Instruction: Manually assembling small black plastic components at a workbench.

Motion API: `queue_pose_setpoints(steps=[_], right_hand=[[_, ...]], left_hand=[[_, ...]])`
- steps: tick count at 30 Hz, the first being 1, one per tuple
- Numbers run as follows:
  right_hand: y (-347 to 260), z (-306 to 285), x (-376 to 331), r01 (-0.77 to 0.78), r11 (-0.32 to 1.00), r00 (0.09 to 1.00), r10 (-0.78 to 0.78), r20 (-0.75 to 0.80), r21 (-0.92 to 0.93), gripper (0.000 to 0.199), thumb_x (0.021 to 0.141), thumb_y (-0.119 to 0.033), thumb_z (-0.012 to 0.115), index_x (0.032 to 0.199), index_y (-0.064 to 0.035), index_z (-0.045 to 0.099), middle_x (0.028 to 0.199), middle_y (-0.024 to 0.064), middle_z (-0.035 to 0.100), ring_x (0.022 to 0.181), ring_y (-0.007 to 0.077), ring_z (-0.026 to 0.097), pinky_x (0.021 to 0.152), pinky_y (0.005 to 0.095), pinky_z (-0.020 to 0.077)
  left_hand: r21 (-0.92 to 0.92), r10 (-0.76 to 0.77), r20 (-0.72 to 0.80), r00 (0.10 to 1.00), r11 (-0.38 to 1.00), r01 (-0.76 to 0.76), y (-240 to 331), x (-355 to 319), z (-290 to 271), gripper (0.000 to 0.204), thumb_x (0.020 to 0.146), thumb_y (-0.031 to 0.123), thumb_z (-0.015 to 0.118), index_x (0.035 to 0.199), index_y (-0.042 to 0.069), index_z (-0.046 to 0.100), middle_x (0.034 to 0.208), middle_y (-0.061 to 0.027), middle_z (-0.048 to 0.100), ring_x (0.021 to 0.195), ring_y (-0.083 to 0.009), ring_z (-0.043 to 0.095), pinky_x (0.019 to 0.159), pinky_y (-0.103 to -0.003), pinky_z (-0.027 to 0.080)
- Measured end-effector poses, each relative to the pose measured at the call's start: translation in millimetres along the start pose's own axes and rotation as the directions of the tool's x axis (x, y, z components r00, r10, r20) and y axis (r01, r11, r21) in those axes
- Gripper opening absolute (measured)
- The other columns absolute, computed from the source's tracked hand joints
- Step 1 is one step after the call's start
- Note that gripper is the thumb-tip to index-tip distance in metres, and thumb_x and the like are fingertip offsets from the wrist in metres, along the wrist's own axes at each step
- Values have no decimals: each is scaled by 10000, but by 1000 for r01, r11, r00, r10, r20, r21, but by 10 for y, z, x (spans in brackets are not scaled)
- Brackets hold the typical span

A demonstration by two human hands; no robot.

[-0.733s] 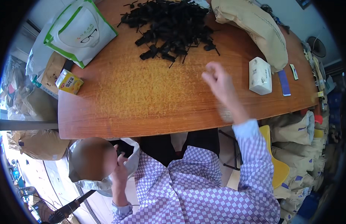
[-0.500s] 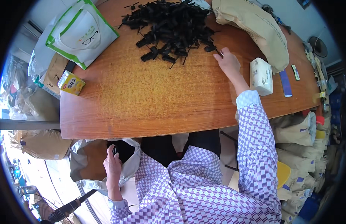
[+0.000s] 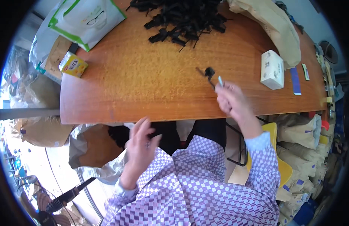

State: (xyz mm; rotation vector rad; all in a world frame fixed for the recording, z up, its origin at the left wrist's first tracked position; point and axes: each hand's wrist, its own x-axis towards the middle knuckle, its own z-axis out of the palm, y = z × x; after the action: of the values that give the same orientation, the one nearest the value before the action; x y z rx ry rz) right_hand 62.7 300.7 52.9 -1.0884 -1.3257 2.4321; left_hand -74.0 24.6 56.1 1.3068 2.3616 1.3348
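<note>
My right hand point(image 3: 231, 100) is closed over the near right part of the table. It pinches the thin stem of a small black plastic part point(image 3: 209, 72), blurred by motion. A short pale tip point(image 3: 220, 80) sticks up at the same fingers; its kind cannot be made out. My left hand point(image 3: 140, 141) hovers just off the table's near edge with fingers apart and nothing seen in it. Below and beside it stands an open paper-lined sack point(image 3: 95, 145) with black pieces inside. A heap of similar black parts point(image 3: 185, 19) lies at the far side.
On the wooden table point(image 3: 144, 86) stand a white and green bag point(image 3: 87, 22) and a yellow carton point(image 3: 73, 64) at left. To the right are a tissue pack point(image 3: 272, 71) and a large paper sack point(image 3: 276, 30). A yellow chair point(image 3: 272, 158) is beside me.
My right hand has drawn back from the heap toward me with a black part. My left hand has risen from the sack toward the table edge and its fingers have spread.
</note>
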Motion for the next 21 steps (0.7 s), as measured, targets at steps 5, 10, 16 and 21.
queue_pose_setpoints(steps=[5,10,16,21], right_hand=[[292,441,-527,-127,992,988,124,88,21,99,894,-176,584,855,-88,560,525,-69,380,396,23,325,360,200,203],[713,430,-749,-142,973,983,117,141,181,140,918,-209,563,864,-80,565,539,-56,421,425,23,340,372,201,209],[1129,476,-826,206,960,978,-203,-35,191,201,919,-242,557,813,-71,546,548,-36,428,407,58,365,351,228,234],[1102,396,-921,510,826,807,-556,-198,-239,208,897,-199,594,948,-3,545,673,13,523,602,80,502,512,248,405]], left_hand=[[-115,168,169,971,982,-150,383,446,470,695,720,3,712,1326,2,372,1091,-196,557,758,-227,627,578,-295,517],[-117,105,415,904,991,-61,356,345,562,569,748,24,659,1272,2,439,944,-183,590,804,-316,617,680,-381,520],[-36,244,458,855,966,-257,431,212,686,534,802,6,580,1310,30,418,922,-191,573,745,-339,609,629,-413,500],[-44,385,495,779,906,-421,544,219,864,484,851,-8,491,1328,6,408,1144,-264,555,981,-396,596,800,-434,494]])
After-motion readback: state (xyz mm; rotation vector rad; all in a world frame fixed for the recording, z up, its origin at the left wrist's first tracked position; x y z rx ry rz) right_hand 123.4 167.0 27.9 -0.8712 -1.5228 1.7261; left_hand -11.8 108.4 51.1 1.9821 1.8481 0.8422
